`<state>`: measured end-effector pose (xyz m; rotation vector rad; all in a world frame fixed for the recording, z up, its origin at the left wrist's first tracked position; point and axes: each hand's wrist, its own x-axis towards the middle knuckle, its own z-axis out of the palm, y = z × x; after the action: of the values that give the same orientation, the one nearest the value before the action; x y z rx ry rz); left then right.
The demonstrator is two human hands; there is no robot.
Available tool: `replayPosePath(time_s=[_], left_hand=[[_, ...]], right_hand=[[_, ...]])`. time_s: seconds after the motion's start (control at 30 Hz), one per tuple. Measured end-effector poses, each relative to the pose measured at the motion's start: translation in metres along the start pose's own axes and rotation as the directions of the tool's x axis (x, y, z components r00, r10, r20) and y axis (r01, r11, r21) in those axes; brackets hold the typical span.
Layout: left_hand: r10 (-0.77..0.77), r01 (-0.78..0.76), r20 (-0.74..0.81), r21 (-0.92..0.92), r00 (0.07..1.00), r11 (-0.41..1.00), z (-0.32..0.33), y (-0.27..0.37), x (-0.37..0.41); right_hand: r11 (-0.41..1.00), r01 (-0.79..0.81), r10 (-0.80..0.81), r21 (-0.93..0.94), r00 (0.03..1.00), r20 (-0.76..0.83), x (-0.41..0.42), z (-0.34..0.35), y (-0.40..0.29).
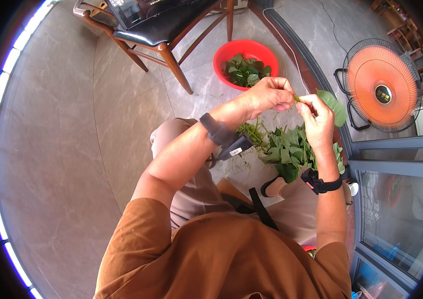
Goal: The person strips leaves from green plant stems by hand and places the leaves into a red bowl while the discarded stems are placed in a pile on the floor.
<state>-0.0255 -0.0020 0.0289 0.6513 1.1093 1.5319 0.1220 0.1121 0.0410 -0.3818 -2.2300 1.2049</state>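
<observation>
My left hand (271, 96) and my right hand (318, 117) meet in front of me, fingertips pinched on a short green stem (296, 98) between them. A broad green leaf (332, 106) sticks out behind my right hand. Beyond my left hand, a red plastic basin (219, 61) on the floor holds green leaves (247, 69). Below my hands lies a pile of leafy green stems (290, 151) on the tiles, with a small heap of thin stem pieces (252, 133) to its left.
A wooden chair with a black seat (151, 35) bears a screen device. An orange-faced electric fan heater (383, 86) stands at the right, past the door track. A glass door with a grey frame (398, 166) is beside my right arm. A white cable (286, 41) crosses the floor.
</observation>
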Motion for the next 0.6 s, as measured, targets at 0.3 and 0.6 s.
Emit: replayPosePath(time_s=[0.3, 0.6], left_hand=[[0.186, -0.183, 0.009, 0.214, 0.983, 0.959, 0.004, 0.008, -0.002], [0.209, -0.224, 0.081, 0.285, 0.975, 0.932, -0.006, 0.010, 0.000]], right_hand=[[0.998, 0.045, -0.046, -0.033, 0.998, -0.036, 0.006, -0.001, -0.002], [0.988, 0.027, -0.026, 0.154, 1.000, -0.010, 0.006, 0.001, 0.005]])
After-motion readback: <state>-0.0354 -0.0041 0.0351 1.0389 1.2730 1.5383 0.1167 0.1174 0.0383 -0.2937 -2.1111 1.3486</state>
